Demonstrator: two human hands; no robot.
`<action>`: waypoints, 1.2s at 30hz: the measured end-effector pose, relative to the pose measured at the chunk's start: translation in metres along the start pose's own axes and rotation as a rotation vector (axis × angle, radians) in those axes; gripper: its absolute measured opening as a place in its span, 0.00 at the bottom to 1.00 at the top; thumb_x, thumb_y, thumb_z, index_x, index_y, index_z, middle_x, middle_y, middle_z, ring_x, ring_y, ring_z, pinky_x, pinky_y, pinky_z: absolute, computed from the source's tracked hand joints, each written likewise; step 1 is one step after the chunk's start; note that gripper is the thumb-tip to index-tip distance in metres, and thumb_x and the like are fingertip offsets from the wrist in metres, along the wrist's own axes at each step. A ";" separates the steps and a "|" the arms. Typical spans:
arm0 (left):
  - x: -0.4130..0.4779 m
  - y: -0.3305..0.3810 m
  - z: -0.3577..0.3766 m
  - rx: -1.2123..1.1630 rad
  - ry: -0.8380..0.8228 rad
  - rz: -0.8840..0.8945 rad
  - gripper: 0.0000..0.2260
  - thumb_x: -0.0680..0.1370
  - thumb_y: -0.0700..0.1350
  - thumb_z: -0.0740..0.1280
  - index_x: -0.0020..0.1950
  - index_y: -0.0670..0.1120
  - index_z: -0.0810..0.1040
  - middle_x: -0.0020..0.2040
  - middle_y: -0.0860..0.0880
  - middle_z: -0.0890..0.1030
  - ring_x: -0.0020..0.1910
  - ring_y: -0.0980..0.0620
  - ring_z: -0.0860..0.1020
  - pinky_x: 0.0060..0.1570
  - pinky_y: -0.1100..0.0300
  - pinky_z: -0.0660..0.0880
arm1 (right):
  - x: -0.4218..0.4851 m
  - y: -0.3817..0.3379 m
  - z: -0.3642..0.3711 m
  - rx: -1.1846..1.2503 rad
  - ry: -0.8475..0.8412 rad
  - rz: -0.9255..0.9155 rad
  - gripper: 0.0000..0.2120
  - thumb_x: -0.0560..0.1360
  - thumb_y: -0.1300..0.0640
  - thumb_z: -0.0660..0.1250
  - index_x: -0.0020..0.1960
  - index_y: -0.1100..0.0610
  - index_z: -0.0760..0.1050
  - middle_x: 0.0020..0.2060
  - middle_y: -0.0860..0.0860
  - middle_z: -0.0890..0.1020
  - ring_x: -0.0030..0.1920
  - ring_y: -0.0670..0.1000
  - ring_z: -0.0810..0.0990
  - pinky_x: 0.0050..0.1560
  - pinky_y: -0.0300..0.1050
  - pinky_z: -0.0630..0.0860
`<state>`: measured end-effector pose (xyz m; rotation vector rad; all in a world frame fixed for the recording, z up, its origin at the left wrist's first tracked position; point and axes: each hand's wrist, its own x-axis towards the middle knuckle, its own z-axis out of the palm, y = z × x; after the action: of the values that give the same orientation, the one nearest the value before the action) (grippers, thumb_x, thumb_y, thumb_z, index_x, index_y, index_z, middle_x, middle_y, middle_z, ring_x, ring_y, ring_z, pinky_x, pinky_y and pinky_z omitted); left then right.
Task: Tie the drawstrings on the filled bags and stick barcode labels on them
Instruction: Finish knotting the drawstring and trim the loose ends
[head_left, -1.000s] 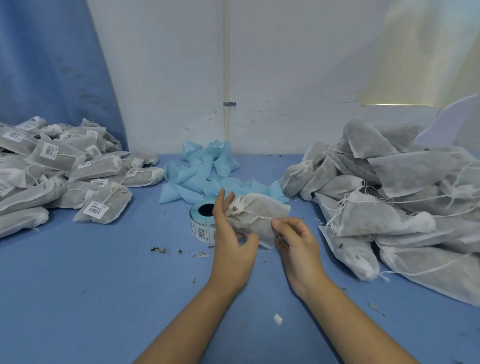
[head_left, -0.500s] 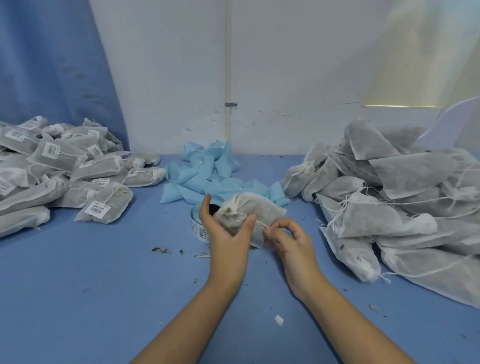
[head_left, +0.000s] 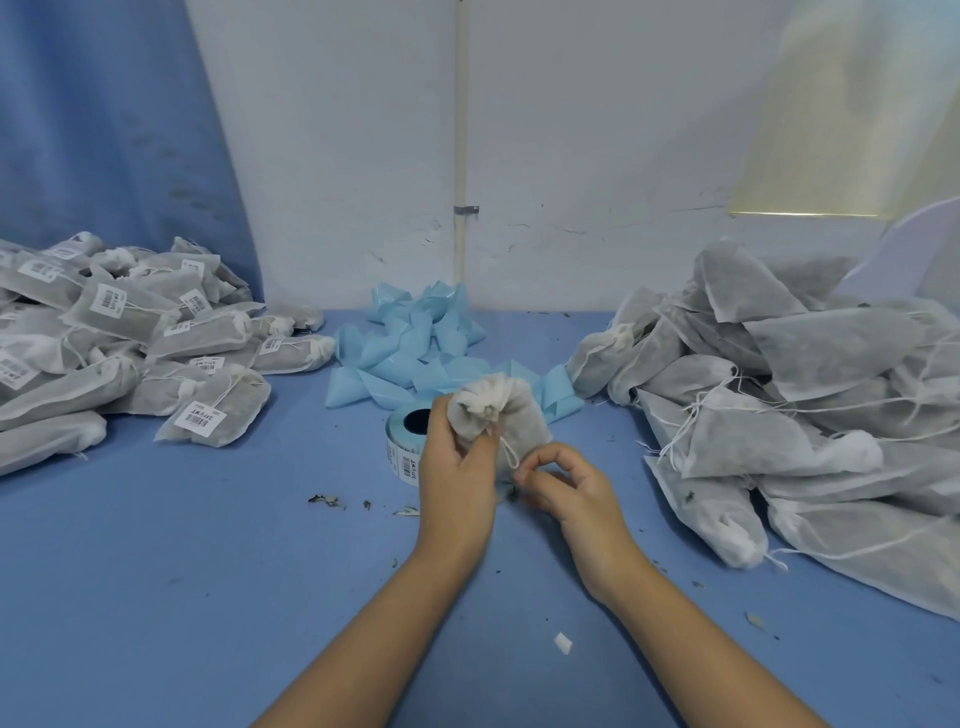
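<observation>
Bag (head_left: 498, 410) I'm holding: thin white non-woven cloth, matt, half sheer, greyed by the dark filling. Drawstring (head_left: 506, 451) I pinch: thin white cord, matt. Label roll (head_left: 402, 449): matt white paper stickers on pale blue backing. Backing strips (head_left: 410, 348): smooth, glossy blue. Left pile (head_left: 130, 332) and right pile (head_left: 779, 395): same matt cloth. Table cover (head_left: 208, 597): matt blue. Wall (head_left: 337, 156): white, rough, scuffed. Pipe (head_left: 460, 130): smooth white plastic, with a metal clip (head_left: 466, 210).

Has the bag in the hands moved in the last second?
Yes. The bag has tipped up, its right end drawing slightly left toward the label roll, which stayed put.
</observation>
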<state>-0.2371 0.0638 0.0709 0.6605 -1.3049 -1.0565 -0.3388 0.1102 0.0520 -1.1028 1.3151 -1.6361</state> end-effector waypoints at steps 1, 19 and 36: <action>0.001 0.000 -0.002 0.016 0.005 0.008 0.07 0.77 0.39 0.65 0.47 0.51 0.74 0.40 0.62 0.78 0.43 0.61 0.76 0.45 0.70 0.72 | 0.000 0.001 0.001 -0.058 0.018 -0.013 0.10 0.72 0.69 0.67 0.36 0.56 0.76 0.48 0.57 0.77 0.37 0.46 0.78 0.41 0.34 0.74; 0.008 -0.021 -0.035 0.422 0.023 -0.181 0.17 0.73 0.40 0.59 0.25 0.51 0.68 0.25 0.57 0.72 0.32 0.55 0.69 0.37 0.57 0.67 | 0.001 0.014 0.002 -0.368 0.042 -0.051 0.16 0.73 0.67 0.65 0.49 0.45 0.74 0.54 0.45 0.77 0.39 0.43 0.78 0.47 0.36 0.74; 0.001 -0.003 -0.021 -0.270 -0.446 -0.360 0.18 0.70 0.19 0.46 0.43 0.36 0.69 0.32 0.46 0.65 0.30 0.53 0.66 0.32 0.65 0.68 | 0.005 0.009 -0.012 -0.889 0.093 -0.400 0.15 0.79 0.55 0.63 0.64 0.44 0.75 0.52 0.43 0.68 0.41 0.45 0.75 0.41 0.44 0.76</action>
<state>-0.2181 0.0582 0.0646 0.4770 -1.4113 -1.7154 -0.3509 0.1082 0.0432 -1.9172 2.0726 -1.3685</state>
